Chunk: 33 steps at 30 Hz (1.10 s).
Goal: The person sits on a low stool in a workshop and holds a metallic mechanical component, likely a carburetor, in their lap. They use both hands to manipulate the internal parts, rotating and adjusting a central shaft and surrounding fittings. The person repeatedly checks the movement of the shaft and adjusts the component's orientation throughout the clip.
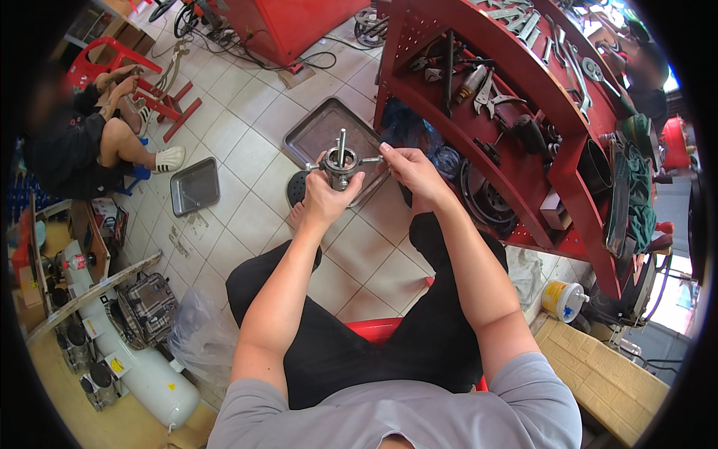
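Observation:
My left hand [327,198] is wrapped round a ring-shaped metal part [331,155], held up in front of my knees. A thin rod stands upright in its middle, and bolts stick out from its sides. With thumb and fingers, my right hand [413,172] pinches the outer end of the bolt [369,160] on the right side of the part. Beneath both hands, a dark metal tray [296,137] lies on the tiled floor, partly hidden by the part and my hands.
A red tool bench [467,142] full of wrenches and pliers curves along the right. A smaller tray [196,187] lies on the floor to the left, near a seated person [97,135]. A white tank [142,374] stands lower left, a white bucket [557,299] lower right.

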Each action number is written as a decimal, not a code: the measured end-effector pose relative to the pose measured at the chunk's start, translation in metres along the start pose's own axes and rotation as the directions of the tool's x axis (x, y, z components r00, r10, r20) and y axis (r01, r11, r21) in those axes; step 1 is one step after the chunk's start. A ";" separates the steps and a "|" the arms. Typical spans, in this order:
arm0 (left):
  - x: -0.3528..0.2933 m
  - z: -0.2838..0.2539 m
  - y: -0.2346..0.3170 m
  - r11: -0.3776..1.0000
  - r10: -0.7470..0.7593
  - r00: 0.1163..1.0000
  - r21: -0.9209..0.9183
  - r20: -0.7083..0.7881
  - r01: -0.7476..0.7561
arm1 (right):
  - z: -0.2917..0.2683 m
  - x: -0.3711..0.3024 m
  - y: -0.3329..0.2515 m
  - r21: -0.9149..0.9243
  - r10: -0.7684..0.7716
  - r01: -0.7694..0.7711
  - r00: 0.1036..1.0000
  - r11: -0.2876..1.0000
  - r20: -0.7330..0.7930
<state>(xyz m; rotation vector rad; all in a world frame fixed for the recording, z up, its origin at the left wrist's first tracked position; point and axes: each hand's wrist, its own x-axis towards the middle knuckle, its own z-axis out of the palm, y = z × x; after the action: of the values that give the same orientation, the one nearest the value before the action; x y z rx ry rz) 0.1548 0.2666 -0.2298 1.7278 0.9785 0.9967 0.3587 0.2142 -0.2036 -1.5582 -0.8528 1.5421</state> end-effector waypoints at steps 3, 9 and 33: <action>0.000 -0.001 -0.001 1.000 0.014 1.000 0.006 0.010 -0.014 | 0.006 -0.005 -0.005 0.029 -0.154 0.153 0.987 0.988 0.039; -0.001 -0.001 -0.005 1.000 -0.026 1.000 -0.008 0.009 0.026 | 0.008 -0.006 -0.006 -0.022 -0.126 0.126 0.992 0.992 -0.029; -0.001 -0.002 -0.002 0.998 -0.055 0.998 0.030 0.037 0.054 | -0.004 -0.005 -0.007 0.012 0.023 -0.024 0.996 1.000 0.086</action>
<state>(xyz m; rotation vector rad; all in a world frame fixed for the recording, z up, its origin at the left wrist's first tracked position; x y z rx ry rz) 0.1521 0.2669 -0.2315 1.7280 1.0149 0.9163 0.3631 0.2130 -0.1949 -1.5063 -0.8728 1.6385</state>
